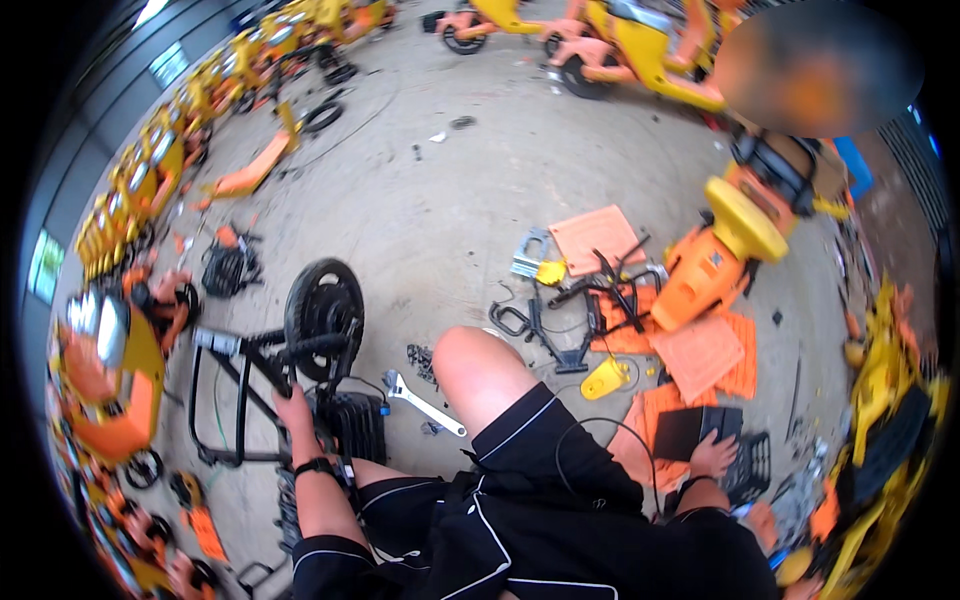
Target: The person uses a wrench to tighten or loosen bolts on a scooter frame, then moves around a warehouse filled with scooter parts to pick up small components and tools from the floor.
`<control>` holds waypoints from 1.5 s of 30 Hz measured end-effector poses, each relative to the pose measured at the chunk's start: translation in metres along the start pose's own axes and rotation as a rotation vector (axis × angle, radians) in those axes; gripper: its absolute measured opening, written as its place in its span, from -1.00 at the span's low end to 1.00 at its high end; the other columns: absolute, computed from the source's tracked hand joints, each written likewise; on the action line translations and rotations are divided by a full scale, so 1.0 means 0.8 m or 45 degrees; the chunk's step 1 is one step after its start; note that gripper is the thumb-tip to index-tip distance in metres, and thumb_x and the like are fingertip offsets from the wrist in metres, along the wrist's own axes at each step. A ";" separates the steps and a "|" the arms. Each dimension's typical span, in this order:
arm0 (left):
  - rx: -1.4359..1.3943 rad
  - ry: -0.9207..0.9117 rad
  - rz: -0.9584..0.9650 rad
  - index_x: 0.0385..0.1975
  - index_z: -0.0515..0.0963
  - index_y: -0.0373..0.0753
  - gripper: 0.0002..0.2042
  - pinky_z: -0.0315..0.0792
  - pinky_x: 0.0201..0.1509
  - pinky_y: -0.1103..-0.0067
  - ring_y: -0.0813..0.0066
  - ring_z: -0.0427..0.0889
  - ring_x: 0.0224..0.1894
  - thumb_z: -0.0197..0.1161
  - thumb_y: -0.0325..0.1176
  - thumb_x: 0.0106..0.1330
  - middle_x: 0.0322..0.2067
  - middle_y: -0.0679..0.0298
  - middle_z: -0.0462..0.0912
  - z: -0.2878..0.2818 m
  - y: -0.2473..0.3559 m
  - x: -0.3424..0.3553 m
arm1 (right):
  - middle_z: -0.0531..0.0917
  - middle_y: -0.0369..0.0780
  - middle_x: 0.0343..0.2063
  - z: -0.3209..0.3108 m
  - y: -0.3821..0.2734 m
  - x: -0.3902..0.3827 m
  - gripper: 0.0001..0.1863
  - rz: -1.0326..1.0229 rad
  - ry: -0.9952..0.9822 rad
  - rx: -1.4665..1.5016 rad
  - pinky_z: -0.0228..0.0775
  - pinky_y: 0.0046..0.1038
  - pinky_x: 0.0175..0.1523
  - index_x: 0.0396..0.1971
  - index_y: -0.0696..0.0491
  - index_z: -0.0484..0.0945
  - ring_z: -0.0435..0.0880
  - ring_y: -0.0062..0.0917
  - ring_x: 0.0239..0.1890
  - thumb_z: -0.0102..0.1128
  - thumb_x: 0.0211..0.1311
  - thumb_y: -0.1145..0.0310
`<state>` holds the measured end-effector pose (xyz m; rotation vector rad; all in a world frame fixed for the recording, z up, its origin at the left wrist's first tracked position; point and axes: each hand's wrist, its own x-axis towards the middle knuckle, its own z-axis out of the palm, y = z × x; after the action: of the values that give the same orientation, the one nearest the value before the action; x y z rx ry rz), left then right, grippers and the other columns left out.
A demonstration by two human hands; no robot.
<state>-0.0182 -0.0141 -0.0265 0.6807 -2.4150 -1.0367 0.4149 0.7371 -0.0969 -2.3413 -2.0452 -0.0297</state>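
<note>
1. The left hand (291, 405) is on the black frame (245, 400) at the person's left, probably steadying it; its fingers are largely hidden, so I cannot tell how tightly they close.
2. The frame's wheel (325, 312) stands upright at the far end, so the tubes seem propped rather than flat.
3. The right hand (712, 457) lies on the black box (685, 432), fingers spread – probably resting or leaning there.
4. The wrench (430, 405) lies between frame and bare knee (475, 368), seemingly within easy reach.
5. Orange panels (697, 355), black brackets (560, 350) and a scooter body (705, 270) crowd the right – likely hampering movement there.
6. Parked scooters (150, 180) line the left.
</note>
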 end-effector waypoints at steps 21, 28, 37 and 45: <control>-0.491 0.112 0.565 0.00 0.55 -0.18 -0.54 0.48 0.00 0.29 0.11 0.63 -0.09 0.28 -0.22 0.05 -0.19 0.12 0.67 -0.244 0.129 -0.309 | 0.48 0.11 0.14 -0.227 -0.593 -0.622 -0.42 -3.261 0.203 1.059 0.26 -0.14 0.29 0.19 0.27 0.38 0.44 -0.02 0.20 0.15 0.33 0.16; -0.408 0.652 -0.303 -0.34 0.57 -0.23 -0.84 0.47 -0.19 0.19 0.01 0.64 -0.28 0.08 -0.41 0.13 -0.41 0.07 0.65 -0.239 0.040 -0.364 | 0.59 0.02 -0.09 -0.320 -0.414 -0.845 -0.45 -3.793 0.801 2.195 0.43 -0.07 -0.14 0.05 0.22 0.46 0.58 -0.03 -0.12 0.01 0.42 -0.01; -0.426 0.977 -0.269 -0.34 0.65 -0.25 -0.81 0.51 -0.26 0.33 0.14 0.68 -0.33 0.13 -0.40 0.12 -0.43 0.12 0.69 -0.253 0.008 -0.408 | 0.63 0.05 -0.42 -0.305 -0.480 -0.920 -0.43 -3.960 0.637 1.435 0.44 -0.02 -0.34 -0.19 0.23 0.53 0.60 0.02 -0.44 0.27 0.15 -0.06; -0.623 1.124 -0.295 -0.38 0.66 -0.24 -0.84 0.53 -0.24 0.34 0.17 0.70 -0.33 0.18 -0.39 0.09 -0.42 0.12 0.70 -0.283 -0.011 -0.436 | 0.65 0.02 -0.15 -0.334 -0.444 -0.926 -0.50 -3.708 0.515 0.457 0.45 -0.10 -0.02 0.01 0.11 0.54 0.61 -0.05 -0.11 0.06 0.31 -0.01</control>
<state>0.3846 0.0610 0.0458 0.9801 -1.2963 -1.0523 -0.0345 0.0413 0.1474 1.6452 -2.2567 -0.1131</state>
